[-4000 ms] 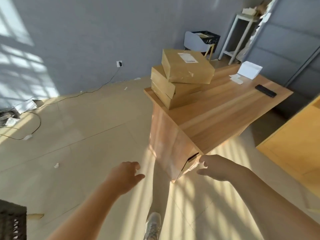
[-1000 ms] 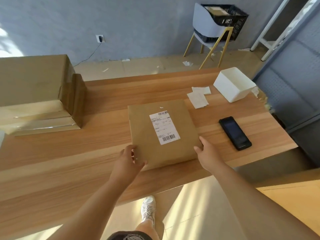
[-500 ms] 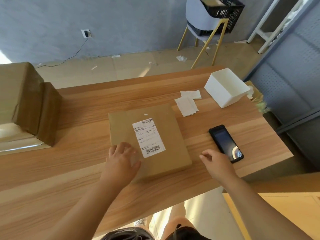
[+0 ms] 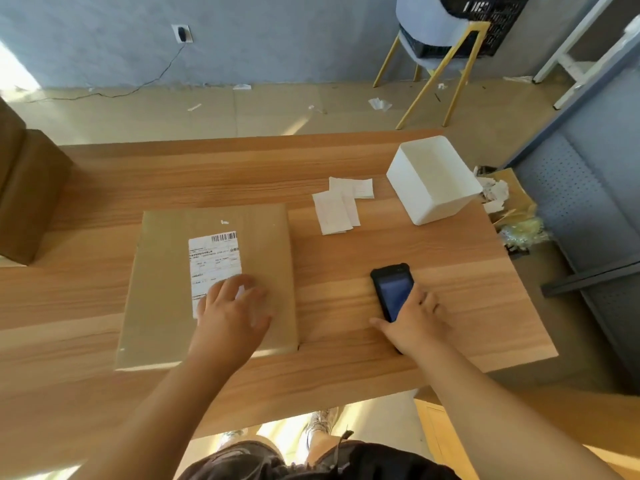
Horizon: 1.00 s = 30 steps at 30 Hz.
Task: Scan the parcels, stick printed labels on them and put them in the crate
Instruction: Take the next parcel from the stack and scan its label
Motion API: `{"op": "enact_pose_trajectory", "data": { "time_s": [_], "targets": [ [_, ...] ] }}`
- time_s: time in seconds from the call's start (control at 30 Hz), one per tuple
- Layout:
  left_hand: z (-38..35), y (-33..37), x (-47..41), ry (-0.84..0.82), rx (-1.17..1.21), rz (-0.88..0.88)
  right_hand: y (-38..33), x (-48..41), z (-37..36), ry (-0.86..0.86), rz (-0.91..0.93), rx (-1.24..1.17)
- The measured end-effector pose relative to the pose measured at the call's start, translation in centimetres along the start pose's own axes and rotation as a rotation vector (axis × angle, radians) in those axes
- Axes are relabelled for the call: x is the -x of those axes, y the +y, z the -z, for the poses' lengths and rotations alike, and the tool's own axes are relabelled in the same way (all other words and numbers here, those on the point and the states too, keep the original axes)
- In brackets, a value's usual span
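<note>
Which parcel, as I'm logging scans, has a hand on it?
The flat parcel in the middle of the table, printed label facing up, with the left hand resting on it. The other parcels at the left edge are untouched.

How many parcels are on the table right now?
3. A flat parcel lies under the left hand; stacked parcels, two showing, sit at the table's left edge, cut off by the frame, so more may be hidden.
</note>
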<state>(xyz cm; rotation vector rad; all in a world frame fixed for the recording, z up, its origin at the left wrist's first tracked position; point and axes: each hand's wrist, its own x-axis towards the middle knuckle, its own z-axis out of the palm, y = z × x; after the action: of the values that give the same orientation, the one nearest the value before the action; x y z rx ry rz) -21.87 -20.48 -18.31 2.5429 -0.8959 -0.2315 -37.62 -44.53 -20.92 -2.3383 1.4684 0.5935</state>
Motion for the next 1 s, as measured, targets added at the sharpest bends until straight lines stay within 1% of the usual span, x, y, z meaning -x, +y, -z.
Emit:
{"op": "enact_pose_trajectory", "data": {
  "time_s": [0.07, 0.17, 0.27, 0.37, 0.47, 0.57, 0.67, 0.73, 0.8, 0.87, 0.93, 1.0],
  "targets": [
    [-0.3, 0.3, 0.2, 0.023, 0.009, 0.022, 0.3, -0.7, -0.5, -0.030, 0.024, 0.004],
    [-0.5, 0.4, 0.5, 0.053, 0.041, 0.017, 0.8, -1.3, -0.7, -0.010, 0.042, 0.012],
    [-0.5, 0.5, 0.4, 0.058, 0.069, 0.006, 0.8, -1.7, -0.4, 0.009, 0.011, 0.004],
    [-0.2, 0.4, 0.2, 0.053, 0.122, 0.024, 0.4, -1.7, 0.0, -0.042, -0.019, -0.050],
    [0.5, 0.0, 0.1, 0.038, 0.182, 0.047, -0.4, -1.2, 0.3, -0.078, -0.045, -0.176],
    [1.2, -0.9, 0.3, 0.053, 0.216, 0.028, -1.7, -0.2, 1.0, -0.113, -0.065, -0.368],
    [2.0, -2.0, 1.1, 0.091, 0.226, 0.046, -3.4, 1.1, 1.5, -0.091, -0.047, -0.517],
    [2.6, -3.2, 1.8, 0.126, 0.213, 0.078, -4.5, 2.2, 1.9, -0.053, -0.004, -0.588],
    [3.1, -4.7, 2.7, 0.158, 0.182, 0.112, -5.7, 3.4, 2.5, -0.041, 0.086, -0.656],
    [3.5, -6.0, 3.3, 0.175, 0.134, 0.209, -6.8, 4.8, 3.4, -0.039, 0.195, -0.702],
    [3.9, -7.2, 3.9, 0.154, 0.078, 0.336, -7.9, 6.2, 4.5, -0.032, 0.298, -0.684],
    [4.2, -8.1, 4.3, 0.130, 0.037, 0.374, -8.9, 7.5, 5.5, -0.032, 0.387, -0.600]
  ]
}}
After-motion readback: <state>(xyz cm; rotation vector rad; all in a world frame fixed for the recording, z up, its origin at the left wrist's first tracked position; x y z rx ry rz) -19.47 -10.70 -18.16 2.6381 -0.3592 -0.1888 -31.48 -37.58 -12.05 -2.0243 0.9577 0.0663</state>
